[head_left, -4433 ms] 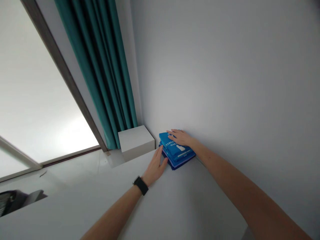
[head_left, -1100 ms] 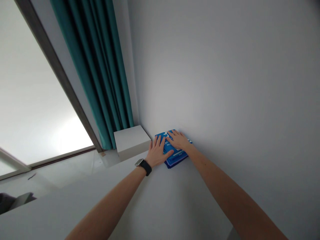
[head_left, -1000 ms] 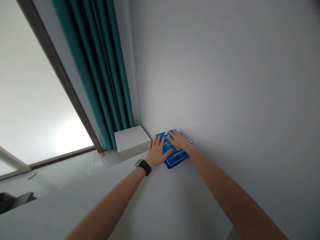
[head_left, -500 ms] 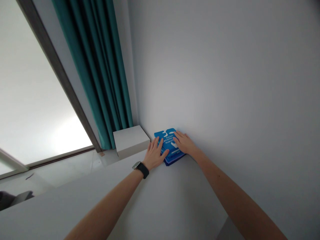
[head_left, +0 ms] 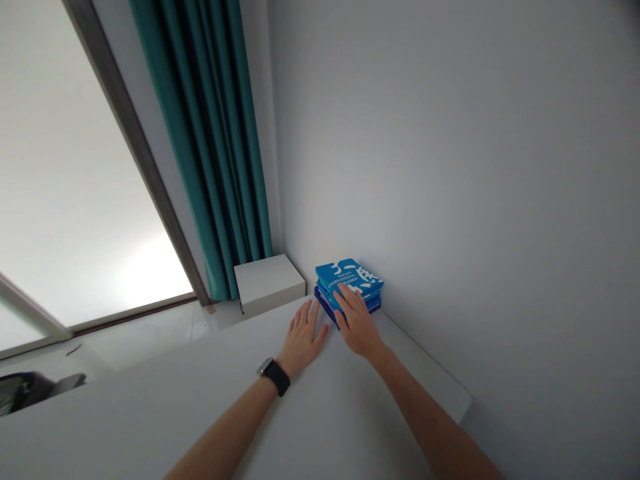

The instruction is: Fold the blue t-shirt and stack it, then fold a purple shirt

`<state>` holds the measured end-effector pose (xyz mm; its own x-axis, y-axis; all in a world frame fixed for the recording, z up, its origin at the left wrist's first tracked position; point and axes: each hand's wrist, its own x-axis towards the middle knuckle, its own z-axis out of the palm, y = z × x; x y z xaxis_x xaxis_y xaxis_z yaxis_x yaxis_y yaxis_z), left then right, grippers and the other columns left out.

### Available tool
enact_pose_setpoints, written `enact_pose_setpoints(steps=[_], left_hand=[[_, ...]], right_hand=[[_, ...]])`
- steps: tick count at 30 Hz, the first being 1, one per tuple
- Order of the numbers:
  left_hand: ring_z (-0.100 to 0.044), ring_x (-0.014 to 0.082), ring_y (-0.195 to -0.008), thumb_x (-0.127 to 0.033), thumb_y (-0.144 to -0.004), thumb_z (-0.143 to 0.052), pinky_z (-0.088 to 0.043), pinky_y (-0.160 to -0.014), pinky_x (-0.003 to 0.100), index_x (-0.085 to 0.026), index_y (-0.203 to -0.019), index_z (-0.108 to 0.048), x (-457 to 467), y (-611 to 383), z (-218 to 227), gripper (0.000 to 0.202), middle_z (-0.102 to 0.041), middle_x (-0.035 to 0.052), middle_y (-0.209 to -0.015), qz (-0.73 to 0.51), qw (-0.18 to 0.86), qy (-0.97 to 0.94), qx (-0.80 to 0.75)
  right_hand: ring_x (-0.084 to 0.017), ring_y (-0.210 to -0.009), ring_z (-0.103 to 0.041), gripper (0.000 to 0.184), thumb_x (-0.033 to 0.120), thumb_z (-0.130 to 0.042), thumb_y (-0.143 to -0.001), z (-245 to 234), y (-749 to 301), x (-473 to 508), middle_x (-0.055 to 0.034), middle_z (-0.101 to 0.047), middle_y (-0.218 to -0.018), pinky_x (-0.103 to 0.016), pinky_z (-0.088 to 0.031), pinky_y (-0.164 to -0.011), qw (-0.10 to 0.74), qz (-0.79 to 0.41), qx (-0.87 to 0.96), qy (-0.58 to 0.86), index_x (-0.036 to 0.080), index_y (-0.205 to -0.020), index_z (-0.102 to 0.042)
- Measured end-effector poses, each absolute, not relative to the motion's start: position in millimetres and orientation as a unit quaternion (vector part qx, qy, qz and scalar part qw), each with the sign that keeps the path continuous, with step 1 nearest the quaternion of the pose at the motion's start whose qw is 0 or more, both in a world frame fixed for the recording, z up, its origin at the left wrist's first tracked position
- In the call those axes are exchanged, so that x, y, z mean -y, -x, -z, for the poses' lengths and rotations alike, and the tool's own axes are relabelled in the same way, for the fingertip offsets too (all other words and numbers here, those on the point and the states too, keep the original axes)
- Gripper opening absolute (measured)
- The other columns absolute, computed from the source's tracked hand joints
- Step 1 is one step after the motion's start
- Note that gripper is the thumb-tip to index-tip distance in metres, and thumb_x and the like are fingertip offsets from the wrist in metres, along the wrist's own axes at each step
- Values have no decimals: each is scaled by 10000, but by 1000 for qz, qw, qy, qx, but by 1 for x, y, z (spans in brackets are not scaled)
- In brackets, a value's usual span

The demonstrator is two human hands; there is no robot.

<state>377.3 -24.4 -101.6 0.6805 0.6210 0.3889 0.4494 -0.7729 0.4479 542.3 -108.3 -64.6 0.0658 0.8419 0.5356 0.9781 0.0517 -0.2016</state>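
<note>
A stack of folded blue cloths with white print [head_left: 351,279] sits in the far corner of a white table [head_left: 215,407], against the grey wall. My right hand [head_left: 356,321] lies flat with fingers stretched, its fingertips touching the stack's near edge. My left hand [head_left: 301,337], with a dark watch on the wrist, rests open on the table just left of the stack, apart from it.
A white box [head_left: 269,281] stands beyond the table's far edge, below a teal curtain [head_left: 210,140]. A large window [head_left: 65,200] fills the left. The grey wall [head_left: 450,173] runs along the table's right side. A dark chair part [head_left: 30,390] shows at the lower left.
Both hands have drawn back off the top of the stack toward me. The left hand now lies on the table; the right touches only the stack's near edge.
</note>
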Motion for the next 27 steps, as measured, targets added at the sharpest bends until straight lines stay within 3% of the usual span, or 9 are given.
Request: enact_pose_setpoints(steps=[5,11,15,20,24,27], left_hand=[[-296,301,-1399,-390,-968,-395,-331,-1085,541,-193,-1492,-269,31,-352,131,574,-322,171,-1519,-272,199,-893,-297],[-371,278,-1347,-323,-952,-433,-339,-1096,525,-190,-1480,-286,28,-308,145,564,-400,158,-1457,-296,211,-890,-276],[-510,249,-1200,-255,-929,-448,-412,-1044,498,-178,-1463,-302,31,-262,142,558,-562,142,-1285,-299,222,-884,-283],[-573,239,-1101,-242,-923,-452,-467,-981,465,-198,-1192,-579,43,-208,132,300,-636,109,-1166,-265,200,-895,-298],[-574,226,-1120,-222,-925,-442,-476,-979,435,-212,-1121,-623,52,-169,124,267,-637,95,-1182,-244,162,-909,-296],[-571,225,-1139,-215,-926,-437,-478,-986,429,-215,-1149,-616,60,-138,123,286,-629,94,-1206,-237,129,-911,-313]], right_hand=[[-213,-1436,-255,482,209,-296,-975,80,-501,116,-116,-369,-1521,-514,-237,-1166,378,137,687,606,175,-1444,-403],[-209,-1394,-342,456,192,-330,-957,101,-463,110,-102,-424,-1487,-487,-287,-1156,430,80,677,593,189,-1389,-477],[-193,-1365,-382,465,189,-337,-945,130,-438,108,-95,-447,-1464,-447,-352,-1126,448,12,639,625,201,-1391,-471],[-204,-1340,-410,478,172,-382,-908,149,-420,110,-102,-471,-1438,-424,-366,-1116,373,-33,667,644,181,-1372,-495],[-222,-1257,-493,419,165,-402,-894,142,-416,112,-106,-578,-1326,-423,-365,-1107,266,-25,703,658,183,-1262,-601],[-223,-1295,-458,425,184,-392,-909,139,-410,114,-104,-550,-1371,-439,-302,-1141,203,-1,733,649,179,-1288,-583]])
